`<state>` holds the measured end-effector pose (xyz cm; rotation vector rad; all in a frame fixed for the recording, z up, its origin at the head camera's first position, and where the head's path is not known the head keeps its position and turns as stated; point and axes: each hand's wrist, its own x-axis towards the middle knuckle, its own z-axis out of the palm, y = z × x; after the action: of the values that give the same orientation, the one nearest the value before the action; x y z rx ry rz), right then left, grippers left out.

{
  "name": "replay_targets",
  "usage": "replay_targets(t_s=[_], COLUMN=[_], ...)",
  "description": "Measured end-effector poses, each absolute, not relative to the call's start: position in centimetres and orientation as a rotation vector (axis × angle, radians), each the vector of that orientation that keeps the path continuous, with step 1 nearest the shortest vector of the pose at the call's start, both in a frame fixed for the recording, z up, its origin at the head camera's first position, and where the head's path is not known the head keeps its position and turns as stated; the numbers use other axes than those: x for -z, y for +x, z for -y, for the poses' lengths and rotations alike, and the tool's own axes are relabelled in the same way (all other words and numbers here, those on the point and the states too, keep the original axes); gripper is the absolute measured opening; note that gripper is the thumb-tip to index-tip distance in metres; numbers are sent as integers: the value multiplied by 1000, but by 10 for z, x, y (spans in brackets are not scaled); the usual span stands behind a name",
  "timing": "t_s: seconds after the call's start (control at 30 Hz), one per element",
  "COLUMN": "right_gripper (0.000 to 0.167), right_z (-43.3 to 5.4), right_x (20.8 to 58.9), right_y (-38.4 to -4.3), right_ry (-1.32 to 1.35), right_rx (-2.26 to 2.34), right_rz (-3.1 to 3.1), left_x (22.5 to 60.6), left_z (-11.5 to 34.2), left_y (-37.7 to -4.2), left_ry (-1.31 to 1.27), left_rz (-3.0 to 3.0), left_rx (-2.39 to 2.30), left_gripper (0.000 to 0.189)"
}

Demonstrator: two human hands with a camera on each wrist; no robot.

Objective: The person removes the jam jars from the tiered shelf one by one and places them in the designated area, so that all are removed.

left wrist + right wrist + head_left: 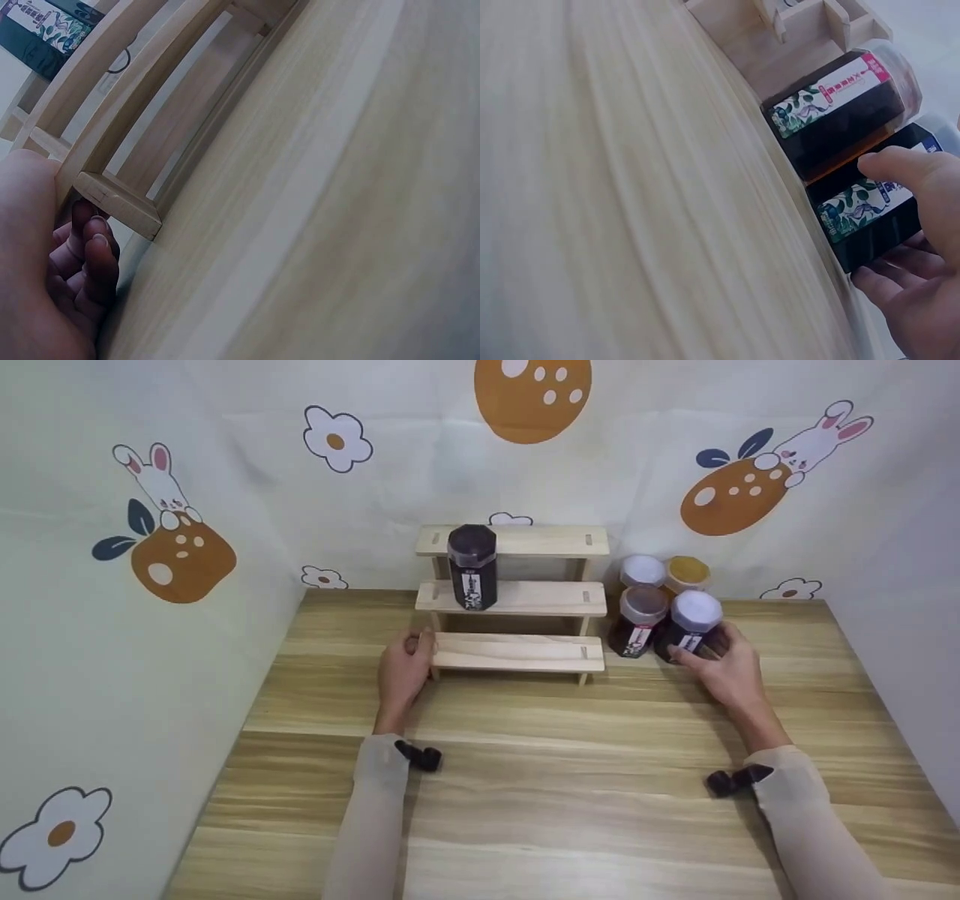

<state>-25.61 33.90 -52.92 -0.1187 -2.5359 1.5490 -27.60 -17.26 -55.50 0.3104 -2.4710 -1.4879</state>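
Observation:
At the left end of a three-step wooden rack (517, 651), my left hand (406, 675) grips the lowest step, its thumb at the top and its fingers curled around the side by the leg (120, 205). My right hand (733, 669) holds a dark jar with a white lid (696, 612), thumb across the label and fingers on the far side. This jar (844, 214) stands on the table beside a dark jar with a brown lid and red-topped label (840, 124). Another dark jar (474, 574) stands upright on the rack's middle step, towards the left.
Behind the two front jars stand a white-lidded jar (642, 571) and a yellow-lidded jar (688, 573), close to the rack's right side. A patterned cloth wall (420, 480) rises behind the wood-grain table (555, 795), and further walls flank it left and right.

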Motion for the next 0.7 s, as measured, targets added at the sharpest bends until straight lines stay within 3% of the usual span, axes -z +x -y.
replay_targets(t_s=[0.7], right_gripper=[92], right_z=[-331], right_x=[528], right_y=[-259], right_ry=[-61], right_rx=[-1572], right_rz=[2536], left_x=[556], left_z=[173], left_y=[-276], left_ry=[328], left_rz=[2482], left_rx=[1489], left_gripper=[40])
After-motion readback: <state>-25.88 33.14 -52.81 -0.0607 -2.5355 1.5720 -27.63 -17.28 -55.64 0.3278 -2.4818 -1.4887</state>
